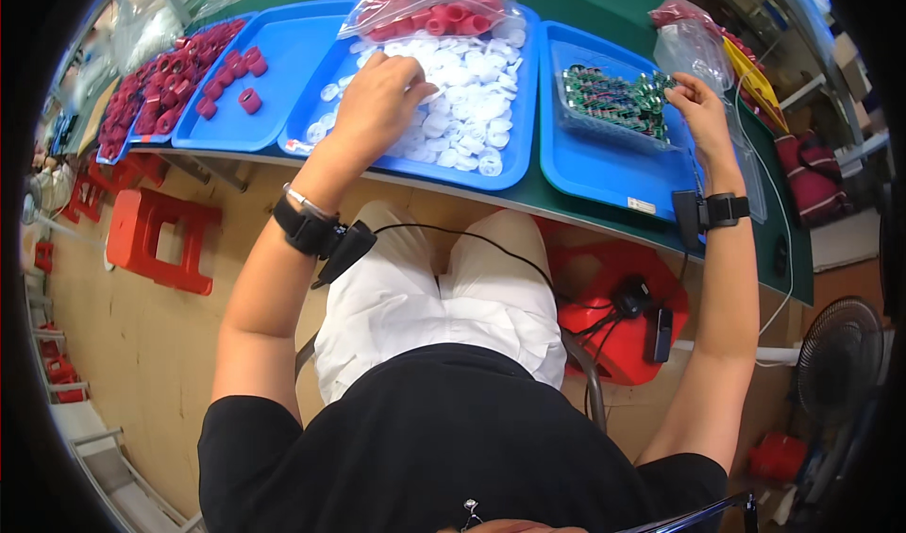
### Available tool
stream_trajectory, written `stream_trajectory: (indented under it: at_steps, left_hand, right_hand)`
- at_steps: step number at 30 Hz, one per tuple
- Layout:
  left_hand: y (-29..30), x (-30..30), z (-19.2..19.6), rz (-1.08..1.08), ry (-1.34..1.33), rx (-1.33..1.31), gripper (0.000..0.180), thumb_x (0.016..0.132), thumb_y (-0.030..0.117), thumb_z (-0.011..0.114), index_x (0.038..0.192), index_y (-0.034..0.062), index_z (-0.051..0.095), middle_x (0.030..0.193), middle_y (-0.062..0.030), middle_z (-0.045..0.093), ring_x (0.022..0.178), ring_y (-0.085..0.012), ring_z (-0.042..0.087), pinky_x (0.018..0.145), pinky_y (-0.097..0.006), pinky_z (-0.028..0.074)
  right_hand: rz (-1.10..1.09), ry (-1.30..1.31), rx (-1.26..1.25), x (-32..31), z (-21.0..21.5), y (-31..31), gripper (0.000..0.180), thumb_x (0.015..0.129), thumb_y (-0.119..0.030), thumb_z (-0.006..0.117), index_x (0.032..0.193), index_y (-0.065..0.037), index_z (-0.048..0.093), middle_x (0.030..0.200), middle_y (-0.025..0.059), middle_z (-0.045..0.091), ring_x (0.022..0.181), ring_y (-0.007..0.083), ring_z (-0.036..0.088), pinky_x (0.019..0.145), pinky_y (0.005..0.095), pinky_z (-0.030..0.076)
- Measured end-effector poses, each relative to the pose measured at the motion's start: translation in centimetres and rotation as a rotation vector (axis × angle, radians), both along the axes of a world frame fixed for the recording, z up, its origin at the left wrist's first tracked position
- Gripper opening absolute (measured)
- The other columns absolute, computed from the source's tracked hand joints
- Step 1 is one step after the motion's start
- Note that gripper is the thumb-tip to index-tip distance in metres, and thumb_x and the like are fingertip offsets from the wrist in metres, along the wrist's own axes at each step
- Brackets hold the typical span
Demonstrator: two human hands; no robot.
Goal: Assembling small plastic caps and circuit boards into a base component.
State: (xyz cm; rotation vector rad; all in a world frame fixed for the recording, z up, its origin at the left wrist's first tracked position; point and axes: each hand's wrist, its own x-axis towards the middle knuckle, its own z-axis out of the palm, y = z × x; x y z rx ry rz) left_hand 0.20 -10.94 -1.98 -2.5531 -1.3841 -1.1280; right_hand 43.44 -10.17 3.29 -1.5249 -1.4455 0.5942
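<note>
My left hand (pixel 379 101) is over the middle blue tray (pixel 300 122), its fingers closed in a pinch. A small white plastic disc (pixel 431 94) shows at the fingertips, against a heap of similar round white pieces (pixel 472 108). On the right, my right hand (pixel 703 116) pinches the edge of a small green circuit board (pixel 668 82). That board is at the right end of a pile of circuit boards (pixel 609 94) in a clear plastic box (pixel 604 129). The box sits inside the right blue tray (pixel 595 179).
A bag of dark red caps (pixel 434 4) lies across the middle tray's far end. Loose red caps (pixel 249 101) sit in the left tray (pixel 283 47), with a bigger heap (pixel 170 84) farther left. A red stool (pixel 160 240) and a fan (pixel 838 358) stand on the floor.
</note>
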Motion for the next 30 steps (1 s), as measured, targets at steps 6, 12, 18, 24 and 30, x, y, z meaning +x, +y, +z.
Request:
stream_trajectory:
  at_steps: [6,12,18,24,30]
  left_hand:
    - [-1.4,1.4,0.8,-0.059,-0.328,-0.073,0.012,0.092,0.011,0.061,0.089,0.0008,0.057,0.074,-0.0114,0.064,0.061,-0.0169,0.061,0.057,-0.027,0.046]
    - [-6.8,4.0,1.8,-0.33,-0.765,-0.628,0.013,0.094,0.01,0.059,0.103,0.0011,0.062,0.081,-0.0019,0.063,0.07,-0.0077,0.059,0.061,-0.022,0.048]
    - [-12.5,5.7,-1.0,-0.519,-0.876,-0.958,0.017,0.093,0.01,0.061,0.107,0.0012,0.061,0.085,-0.0004,0.061,0.076,-0.0064,0.057,0.068,-0.022,0.049]
    - [-14.6,6.1,-2.2,-0.513,-0.878,-1.14,0.018,0.094,0.015,0.062,0.107,0.0032,0.061,0.085,0.0001,0.061,0.076,-0.0063,0.058,0.066,-0.021,0.048]
    - [-14.4,5.8,-4.0,-0.512,-1.051,-1.21,0.019,0.094,0.015,0.062,0.109,0.0026,0.061,0.089,-0.002,0.062,0.076,-0.0076,0.059,0.067,-0.022,0.049]
  right_hand:
    - [0.01,0.013,0.138,0.4,0.0,-1.1,0.037,0.077,-0.001,0.066,0.114,-0.001,0.062,0.092,0.0017,0.058,0.086,0.0101,0.055,0.08,0.0228,0.045]
    - [0.015,-0.078,0.231,0.2,-0.4,-1.6,0.032,0.078,0.003,0.059,0.109,-0.002,0.063,0.095,0.0017,0.06,0.086,0.0095,0.055,0.08,0.0228,0.045]
    - [-0.059,0.082,0.29,-0.7,-0.5,-1.4,0.033,0.081,0.001,0.061,0.114,0.002,0.062,0.101,0.0056,0.062,0.093,0.0122,0.059,0.087,0.0255,0.047]
    - [0.082,0.045,0.011,0.5,-0.9,-1.8,0.035,0.081,-0.001,0.064,0.116,0.001,0.061,0.1,0.0057,0.063,0.095,0.0129,0.058,0.086,0.0257,0.047]
    - [0.067,0.049,0.057,0.1,-0.9,-2.6,0.035,0.083,-0.007,0.068,0.117,0.001,0.062,0.101,0.0061,0.065,0.094,0.0134,0.06,0.084,0.0265,0.048]
